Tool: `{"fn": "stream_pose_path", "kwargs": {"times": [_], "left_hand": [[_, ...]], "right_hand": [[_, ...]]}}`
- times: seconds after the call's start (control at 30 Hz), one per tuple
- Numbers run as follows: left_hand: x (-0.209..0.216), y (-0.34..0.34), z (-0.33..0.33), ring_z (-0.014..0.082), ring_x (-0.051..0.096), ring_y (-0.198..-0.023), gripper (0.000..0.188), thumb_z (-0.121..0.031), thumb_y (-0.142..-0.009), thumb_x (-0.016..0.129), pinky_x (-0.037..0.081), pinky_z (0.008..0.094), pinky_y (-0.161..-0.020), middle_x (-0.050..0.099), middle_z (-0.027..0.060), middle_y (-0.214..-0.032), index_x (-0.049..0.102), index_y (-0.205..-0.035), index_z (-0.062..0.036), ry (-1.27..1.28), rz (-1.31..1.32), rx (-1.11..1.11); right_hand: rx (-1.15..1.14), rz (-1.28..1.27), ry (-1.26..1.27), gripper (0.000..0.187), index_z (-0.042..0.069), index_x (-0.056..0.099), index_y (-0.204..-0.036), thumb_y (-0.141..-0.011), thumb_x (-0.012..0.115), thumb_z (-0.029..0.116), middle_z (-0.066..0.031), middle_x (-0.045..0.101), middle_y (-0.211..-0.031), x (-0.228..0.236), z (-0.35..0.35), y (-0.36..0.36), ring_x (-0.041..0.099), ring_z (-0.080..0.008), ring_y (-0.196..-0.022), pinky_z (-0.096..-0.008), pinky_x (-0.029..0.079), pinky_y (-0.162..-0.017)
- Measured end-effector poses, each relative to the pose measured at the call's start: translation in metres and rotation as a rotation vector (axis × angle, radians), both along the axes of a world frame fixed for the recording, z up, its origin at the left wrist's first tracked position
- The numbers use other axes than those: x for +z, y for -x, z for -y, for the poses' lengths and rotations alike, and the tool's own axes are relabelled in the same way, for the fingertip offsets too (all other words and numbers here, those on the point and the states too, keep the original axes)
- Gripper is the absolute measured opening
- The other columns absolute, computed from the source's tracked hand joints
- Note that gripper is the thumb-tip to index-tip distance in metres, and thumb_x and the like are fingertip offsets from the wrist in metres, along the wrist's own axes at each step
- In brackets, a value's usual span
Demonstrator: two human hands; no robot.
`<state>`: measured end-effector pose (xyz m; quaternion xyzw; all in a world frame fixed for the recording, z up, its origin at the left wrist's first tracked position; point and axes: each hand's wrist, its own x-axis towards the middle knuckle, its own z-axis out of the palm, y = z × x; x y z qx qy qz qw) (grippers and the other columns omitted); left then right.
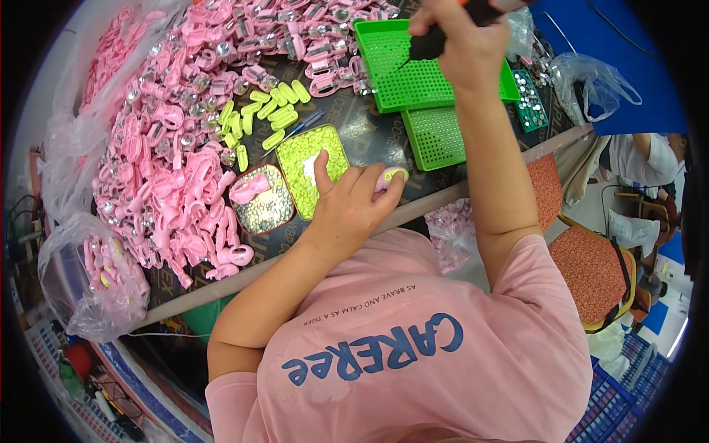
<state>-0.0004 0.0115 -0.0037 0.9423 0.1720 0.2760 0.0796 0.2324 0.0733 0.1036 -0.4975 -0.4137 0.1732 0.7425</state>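
Observation:
My left hand (353,201) rests at the table's near edge, pinching a small pink piece with a yellow-green insert (391,176). My right hand (452,46) is raised over a green perforated tray (399,74) and grips a black-handled tool (427,46) whose thin tip points down at the tray. Just left of my left hand lie a tin of yellow-green pieces (309,164) and a tin of small silver parts (264,204) with a pink piece lying in it.
A big heap of pink plastic parts (162,170) covers the table's left side, with loose yellow-green pieces (258,118) beside it. A second green tray (436,136), a dark green tray with silver discs (529,103), plastic bags (92,277) and orange chairs (591,269) are around.

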Motion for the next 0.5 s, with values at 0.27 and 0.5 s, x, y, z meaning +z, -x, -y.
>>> {"fn": "stream_pose_path", "kwargs": {"times": [0.27,0.5], "left_hand": [[-0.008,0.001,0.001,0.0202,0.06,-0.086,0.034,-0.013,-0.087,0.065,0.028,0.0719,-0.109,0.062,0.0086,-0.108,0.066,-0.121,-0.0154,-0.059,0.002,0.015],[-0.009,0.0,0.002,0.0196,0.06,-0.084,0.034,-0.015,-0.085,0.065,0.028,0.0702,-0.11,0.062,0.0075,-0.107,0.067,-0.12,-0.0165,-0.077,0.029,0.045]], "right_hand": [[0.46,-0.249,0.093,0.013,0.006,0.054,-0.093,-0.095,0.065,0.012,-0.0066,0.056,-0.07,0.003,0.064,0.049,0.058,-0.02,-0.056,-0.0375,0.053,-0.059],[0.414,0.068,0.28,0.016,0.002,0.053,-0.091,-0.087,0.066,-0.006,-0.0089,0.061,-0.07,-0.006,0.073,0.06,0.061,-0.0185,-0.057,-0.0335,0.053,-0.056]]}}
